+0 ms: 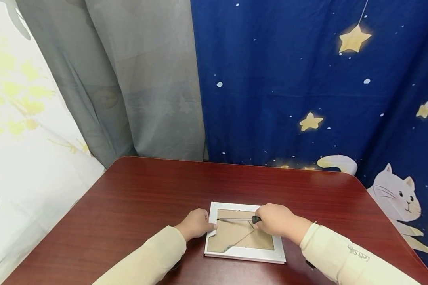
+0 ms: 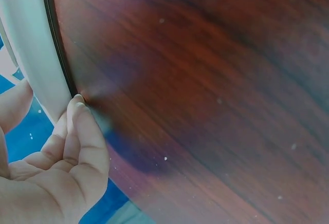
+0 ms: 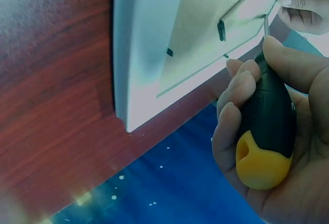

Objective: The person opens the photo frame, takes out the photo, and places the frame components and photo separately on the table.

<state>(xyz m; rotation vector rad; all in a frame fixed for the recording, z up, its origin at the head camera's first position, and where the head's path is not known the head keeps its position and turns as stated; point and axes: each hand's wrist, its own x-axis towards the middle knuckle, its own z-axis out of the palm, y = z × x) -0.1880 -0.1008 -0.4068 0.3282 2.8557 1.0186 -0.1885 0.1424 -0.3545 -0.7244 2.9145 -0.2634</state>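
Observation:
A white picture frame (image 1: 247, 255) lies back side up on the table, its tan backing board (image 1: 232, 235) showing. My left hand (image 1: 196, 225) pinches the frame's left border, thumb on top and fingertips at the outer edge, as the left wrist view shows. In my right hand (image 1: 276, 221) is a screwdriver with a black and yellow handle (image 3: 267, 116), the fingers wrapped round it. Its thin metal shaft (image 1: 235, 219) crosses the backing board, with the tip at the inner left edge of the frame. Small dark tabs (image 3: 169, 52) sit along the inner border.
The dark red wooden table (image 1: 157, 190) extends around the frame. Behind it hang a grey curtain (image 1: 157, 79) and a blue curtain with stars (image 1: 264, 79). A white patterned cloth (image 1: 32, 158) hangs at the left.

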